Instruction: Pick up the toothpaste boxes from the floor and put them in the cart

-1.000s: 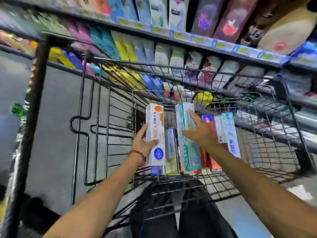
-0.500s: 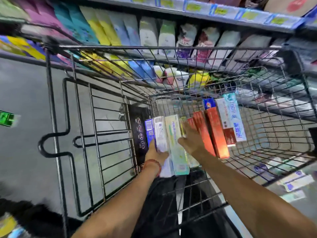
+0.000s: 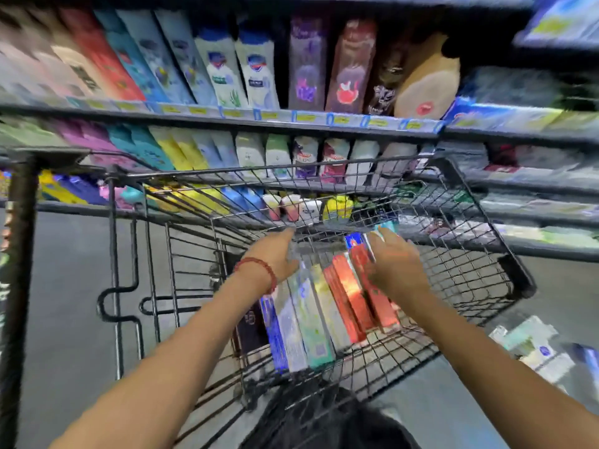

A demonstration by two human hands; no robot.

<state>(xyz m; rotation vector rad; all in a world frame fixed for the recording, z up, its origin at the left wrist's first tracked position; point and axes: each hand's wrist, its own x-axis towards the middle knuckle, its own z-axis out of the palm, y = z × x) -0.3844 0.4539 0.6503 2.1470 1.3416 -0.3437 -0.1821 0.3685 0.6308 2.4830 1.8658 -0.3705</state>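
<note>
My left hand (image 3: 275, 254) and right hand (image 3: 397, 270) lay flat, grip slack, on glossy toothpaste boxes (image 3: 311, 322) inside the wire cart (image 3: 453, 254); motion blur perhaps hid fingertips.

Store shelves (image 3: 291, 119) carry rows of upright colourful product packs (image 3: 256, 76).

A single head-worn wide-angle camera looks forward and down from close above the cart (image 3: 453, 202), into its wire basket. Both forearms reach in from the bottom edge, and store shelves (image 3: 291, 119) fill the upper frame.
</note>
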